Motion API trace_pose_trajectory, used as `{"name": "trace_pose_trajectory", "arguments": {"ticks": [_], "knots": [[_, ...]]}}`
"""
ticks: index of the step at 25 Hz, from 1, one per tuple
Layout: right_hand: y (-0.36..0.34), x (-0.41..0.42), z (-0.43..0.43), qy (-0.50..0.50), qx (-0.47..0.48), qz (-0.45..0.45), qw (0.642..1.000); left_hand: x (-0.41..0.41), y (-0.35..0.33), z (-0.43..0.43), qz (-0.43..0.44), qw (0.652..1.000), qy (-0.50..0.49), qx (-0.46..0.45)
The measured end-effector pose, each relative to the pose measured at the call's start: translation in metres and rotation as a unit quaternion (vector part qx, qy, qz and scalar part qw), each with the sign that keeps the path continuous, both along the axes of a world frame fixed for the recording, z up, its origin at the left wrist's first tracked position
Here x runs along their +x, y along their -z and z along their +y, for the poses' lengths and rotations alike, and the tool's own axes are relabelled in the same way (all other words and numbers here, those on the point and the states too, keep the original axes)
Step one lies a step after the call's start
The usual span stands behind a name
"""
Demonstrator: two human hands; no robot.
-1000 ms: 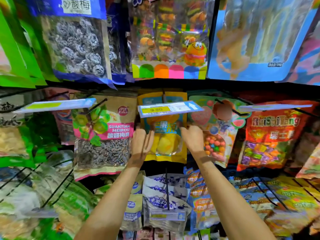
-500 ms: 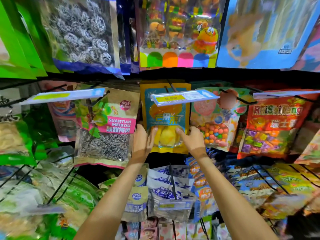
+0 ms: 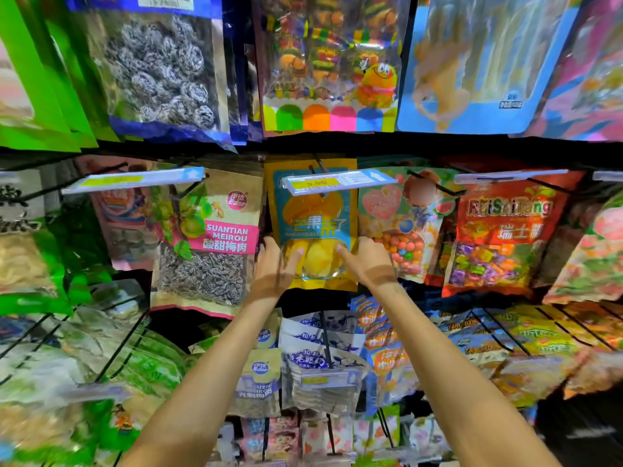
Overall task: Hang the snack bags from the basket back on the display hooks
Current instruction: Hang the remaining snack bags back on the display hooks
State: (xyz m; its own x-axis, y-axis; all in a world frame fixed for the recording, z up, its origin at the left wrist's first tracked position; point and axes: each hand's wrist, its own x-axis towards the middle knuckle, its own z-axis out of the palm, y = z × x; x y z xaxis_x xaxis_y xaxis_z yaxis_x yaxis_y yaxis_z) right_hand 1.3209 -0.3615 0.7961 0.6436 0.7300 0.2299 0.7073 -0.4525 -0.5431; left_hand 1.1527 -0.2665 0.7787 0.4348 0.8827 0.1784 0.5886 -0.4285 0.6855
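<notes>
Head view, single item under handling: mango snack bag (image 3: 313, 227), yellow with a blue panel, hanging upright on its display hook (image 3: 318, 163) in the middle row; long axis vertical, top edge at 12 o'clock, clear window of yellow pieces at 6 o'clock; printed face toward me. I see my left hand (image 3: 274, 269) at the bag's 8 o'clock, fingers curled behind its left edge, thumb (image 3: 296, 256) pressed on the window; my right hand (image 3: 369, 264) at its 4 o'clock, fingers curled round the right edge, thumb across the front. Price tag (image 3: 338, 180) juts out over the bag's upper part. Neighbours: plum bag (image 3: 215, 241) at 9 o'clock; candy bag (image 3: 401, 227) at 3 o'clock, touching my right hand.
</notes>
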Motion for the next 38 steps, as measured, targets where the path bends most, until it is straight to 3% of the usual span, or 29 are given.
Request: {"name": "trace_pose_trajectory", "arguments": {"ticks": [3,6,12,24,29,33,35,38], "knots": [[-0.007,0.004,-0.013,-0.007,-0.065,-0.041,0.997,-0.004,-0.004,-0.017,0.061,0.998,0.006,-0.003],[-0.01,0.005,-0.037,-0.038,-0.12,-0.099,0.987,-0.004,-0.014,-0.031,0.2,0.977,0.011,0.069],[-0.025,0.015,-0.101,-0.096,-0.212,-0.2,0.952,0.002,-0.031,-0.08,0.328,0.926,0.03,0.184],[-0.03,0.079,-0.191,-0.101,-0.158,-0.224,0.956,0.073,-0.05,-0.163,0.384,0.889,0.014,0.25],[-0.035,0.098,-0.189,-0.097,-0.134,-0.217,0.962,0.088,-0.053,-0.16,0.306,0.93,0.009,0.205],[-0.04,0.108,-0.166,-0.118,-0.041,-0.012,0.992,0.098,-0.054,-0.132,0.141,0.982,-0.015,0.128],[-0.04,0.116,-0.15,-0.095,0.019,0.098,0.99,0.103,-0.057,-0.118,0.074,0.994,-0.03,0.069],[-0.038,0.123,-0.127,-0.079,0.086,0.182,0.976,0.112,-0.06,-0.096,-0.021,0.999,-0.04,0.004]]}}
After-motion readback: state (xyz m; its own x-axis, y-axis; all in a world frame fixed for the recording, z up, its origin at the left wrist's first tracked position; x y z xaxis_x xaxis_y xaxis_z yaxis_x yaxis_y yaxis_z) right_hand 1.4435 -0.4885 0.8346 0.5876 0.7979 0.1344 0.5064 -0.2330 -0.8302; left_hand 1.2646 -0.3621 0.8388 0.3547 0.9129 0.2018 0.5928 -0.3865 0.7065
